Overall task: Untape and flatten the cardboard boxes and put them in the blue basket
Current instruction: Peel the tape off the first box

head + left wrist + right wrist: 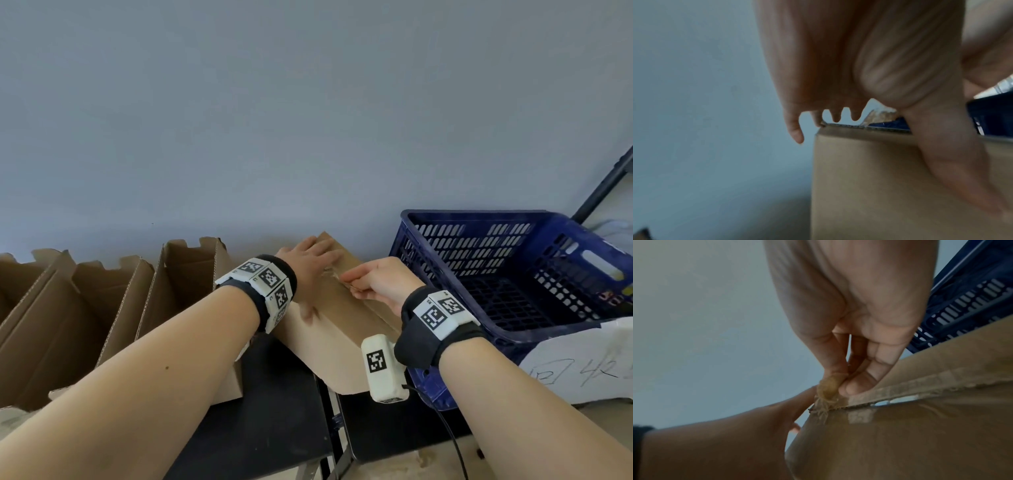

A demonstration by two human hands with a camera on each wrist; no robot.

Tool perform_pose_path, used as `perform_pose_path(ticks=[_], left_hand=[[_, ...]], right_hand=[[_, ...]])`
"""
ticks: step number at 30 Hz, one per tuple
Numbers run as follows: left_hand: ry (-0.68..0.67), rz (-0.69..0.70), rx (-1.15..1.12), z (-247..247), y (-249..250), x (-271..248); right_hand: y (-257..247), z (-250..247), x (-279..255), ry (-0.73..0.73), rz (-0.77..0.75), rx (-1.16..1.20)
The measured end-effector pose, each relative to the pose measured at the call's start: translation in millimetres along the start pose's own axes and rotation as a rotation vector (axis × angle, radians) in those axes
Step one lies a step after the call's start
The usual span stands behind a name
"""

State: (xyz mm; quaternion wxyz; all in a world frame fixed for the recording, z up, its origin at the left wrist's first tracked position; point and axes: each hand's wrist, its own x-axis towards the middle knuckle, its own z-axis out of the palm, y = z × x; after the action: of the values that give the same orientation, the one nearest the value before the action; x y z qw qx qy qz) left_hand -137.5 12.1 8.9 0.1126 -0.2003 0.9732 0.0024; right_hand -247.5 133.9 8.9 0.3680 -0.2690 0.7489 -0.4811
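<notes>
A closed brown cardboard box point(329, 332) stands tilted on the black table, just left of the blue basket point(513, 267). My left hand point(312, 270) lies flat on the box top with straight fingers, and its thumb point(953, 162) runs down the near side of the box point(879, 186). My right hand point(351, 279) pinches a crumpled end of clear tape point(828, 387) between thumb and forefinger at the far end of the top seam. The tape strip is partly lifted off the seam of the box point(900, 443). The basket holds no cardboard that I can see.
Several open cardboard boxes point(102, 308) stand in a row at the left against the grey wall. A white sheet with handwriting point(582, 359) hangs on the basket's near side. A black pole point(606, 181) leans at the far right. The table edge point(274, 411) is close to me.
</notes>
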Motion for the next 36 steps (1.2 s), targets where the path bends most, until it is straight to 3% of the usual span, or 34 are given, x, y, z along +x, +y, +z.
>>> perform_pose_path(ticks=[6,15,21,28,36], left_hand=[[-0.039,0.062,0.279,-14,10,14],[-0.154,0.106,0.243,-16,34,23],[-0.201,0.09,0.215,13,26,25],[-0.177,0.13,0.018,20,41,33],[-0.094,0.153,-0.053,36,44,36]], right_hand=[[-1,-13,-8,-0.025,-0.045,-0.115],[5,-28,-23,0.05,-0.072,-0.172],[23,-28,-15,0.259,-0.022,-0.323],[35,-24,-10,0.263,0.03,-0.374],[38,-37,-16,0.329,0.007,-0.363]])
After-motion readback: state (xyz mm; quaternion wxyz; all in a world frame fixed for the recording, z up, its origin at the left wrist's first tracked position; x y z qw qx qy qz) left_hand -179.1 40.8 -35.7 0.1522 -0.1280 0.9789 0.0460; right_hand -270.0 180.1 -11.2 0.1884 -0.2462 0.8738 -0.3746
